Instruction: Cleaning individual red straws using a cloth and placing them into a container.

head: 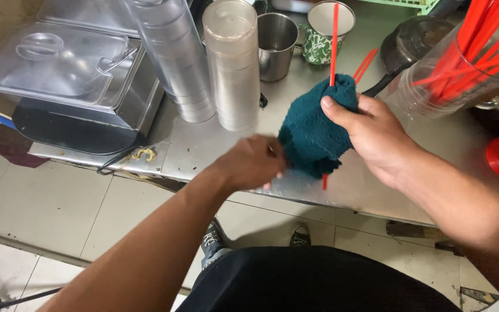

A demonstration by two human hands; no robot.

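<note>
Two bare hands work a dark teal cloth [313,136] around a red straw [334,43] over a steel counter [215,144].

The right hand [371,138] wraps the cloth from the far side, thumb pressed across its top and fingers curled behind, so the cloth is squeezed around the straw; the straw sticks up out of the grip and its lower tip shows just below the bundle. The left hand [255,164] is closed on the cloth's near lower edge, fingers pinched into the fabric, blurred. Beyond the grip stand two stacks of clear plastic cups [232,63], a steel mug [276,43] and a green patterned cup [324,34]. To the right of the grip a clear jar [428,86] holds more red straws.
</note>
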